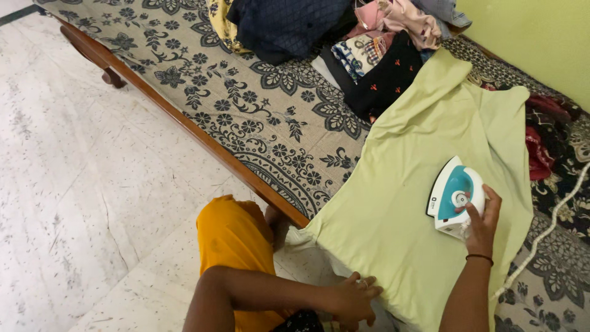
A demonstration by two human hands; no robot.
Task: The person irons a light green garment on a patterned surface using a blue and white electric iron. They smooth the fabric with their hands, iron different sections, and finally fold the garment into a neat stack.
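Note:
A pale green shirt [424,160] lies spread flat over the patterned bed cover [258,104]. A white and teal clothes iron [456,195] rests on the shirt's right side. My right hand [481,221] grips the iron's handle from below, thumb by the round dial. My left hand [353,300] presses down on the shirt's near hem at the bed's edge, fingers curled onto the cloth.
A heap of clothes [344,31] lies at the bed's far end: dark blue quilted cloth, a black garment, pink and checked pieces. The iron's white cord [547,230] trails right. The wooden bed rail [184,123] borders a marble floor [80,184]. An orange-clad knee [230,237] sits below.

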